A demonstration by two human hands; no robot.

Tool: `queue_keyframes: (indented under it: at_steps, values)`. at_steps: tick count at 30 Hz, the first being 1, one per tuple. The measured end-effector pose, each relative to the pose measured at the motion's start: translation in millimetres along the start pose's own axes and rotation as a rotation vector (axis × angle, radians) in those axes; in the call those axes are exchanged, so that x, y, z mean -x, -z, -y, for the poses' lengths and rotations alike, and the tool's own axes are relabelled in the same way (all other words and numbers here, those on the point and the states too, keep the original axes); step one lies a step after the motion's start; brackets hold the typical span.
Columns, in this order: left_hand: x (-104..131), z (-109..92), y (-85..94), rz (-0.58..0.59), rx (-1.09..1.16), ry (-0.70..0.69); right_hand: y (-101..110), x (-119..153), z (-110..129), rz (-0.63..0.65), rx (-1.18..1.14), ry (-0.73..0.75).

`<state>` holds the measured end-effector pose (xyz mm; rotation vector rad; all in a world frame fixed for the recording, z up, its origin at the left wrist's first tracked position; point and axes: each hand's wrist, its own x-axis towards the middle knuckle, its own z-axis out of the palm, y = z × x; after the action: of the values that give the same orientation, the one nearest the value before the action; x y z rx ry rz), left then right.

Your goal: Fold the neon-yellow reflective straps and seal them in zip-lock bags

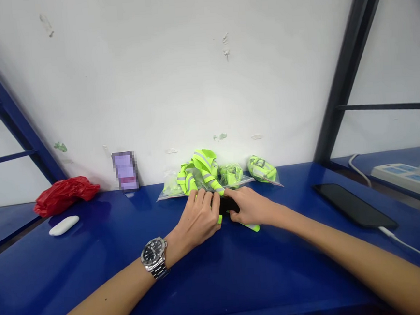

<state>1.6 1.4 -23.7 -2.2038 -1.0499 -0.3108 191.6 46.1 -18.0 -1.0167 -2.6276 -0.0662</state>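
My left hand (201, 211), with a metal watch (154, 256) on the wrist, is closed with its fingers curled over a neon-yellow reflective strap (208, 178). Close beside it, my right hand (248, 207) pinches a black piece (229, 204) of the same strap between thumb and fingers. One yellow end pokes out below the right hand. Most of the strap lies in a loose heap just beyond my hands, its grey stripes showing. My fingers hide how the black part joins the yellow.
Clear bags with yellow strapping, one (232, 174) behind my hands and another (262, 169) farther right, lie by the wall. Left are a red plastic bag (66, 194), a white case (64, 225) and an upright phone (126, 171). A charging phone (354, 204) and power strip (411, 178) lie right.
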Motion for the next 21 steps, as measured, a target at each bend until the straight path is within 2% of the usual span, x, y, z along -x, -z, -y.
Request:
queue_keyframes:
  at_steps: [5, 9, 15, 18, 21]
  values:
    - [4.0, 10.5, -7.2, -0.072, -0.016, -0.082, -1.0, 2.7, 7.1, -0.112, 0.288, 0.057]
    - [5.3, 15.0, -11.4, -0.120, -0.011, -0.113, -1.5, 2.7, 13.3, -0.101, 0.398, 0.060]
    - [3.4, 15.3, -8.5, -0.098, -0.041, -0.117, 3.7, 2.0, 5.9, -0.039, 0.275, 0.000]
    - [4.5, 19.0, -9.6, -0.097, -0.021, -0.111, 6.3, 5.8, -1.8, -0.083, 0.184, 0.075]
    - [7.2, 24.1, -13.7, -0.109, 0.017, -0.078, 3.7, 9.9, -5.4, -0.180, 0.157, 0.167]
